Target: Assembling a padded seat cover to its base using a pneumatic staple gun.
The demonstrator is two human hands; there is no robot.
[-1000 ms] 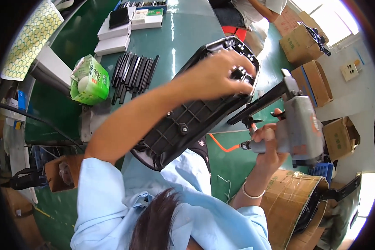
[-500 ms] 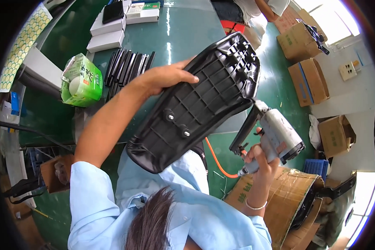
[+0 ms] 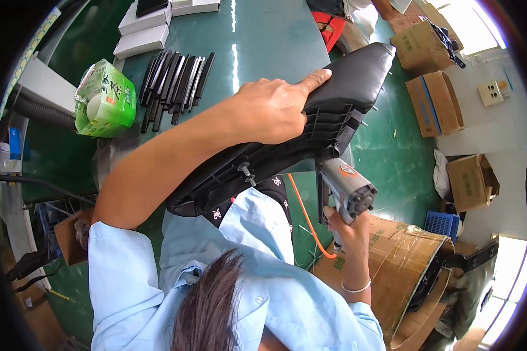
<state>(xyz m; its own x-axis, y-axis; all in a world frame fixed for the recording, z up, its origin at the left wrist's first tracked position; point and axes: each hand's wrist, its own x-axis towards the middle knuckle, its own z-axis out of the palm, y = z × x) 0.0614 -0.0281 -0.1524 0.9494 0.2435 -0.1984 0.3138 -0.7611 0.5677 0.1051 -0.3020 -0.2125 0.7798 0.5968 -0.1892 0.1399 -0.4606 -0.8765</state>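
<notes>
A black padded seat (image 3: 354, 73) is tipped up on its side above my lap, smooth cover upward and ribbed plastic base facing down toward me. Bolts (image 3: 247, 172) stick out of that base. My left hand (image 3: 269, 111) grips the seat's upper edge, its index finger lying along the cover. Wrapped round the handle of a grey pneumatic staple gun (image 3: 350, 186) is my right hand (image 3: 346, 229). The gun's nose is up against the underside near the seat's far end; the exact contact point is hidden. An orange air hose (image 3: 303, 213) trails from it.
On the green table (image 3: 263, 35) lie several black strips (image 3: 175, 82) beside a green carton (image 3: 106, 102). White boxes (image 3: 140, 41) are stacked behind them. A large cardboard box (image 3: 386, 263) stands at my right, a blue crate (image 3: 441, 225) beyond it. Another person's arm shows at the far edge.
The seat has been tilted so its cover now faces up. My left hand has shifted over the cover, and my right hand has brought the staple gun left, beneath the seat's far end.
</notes>
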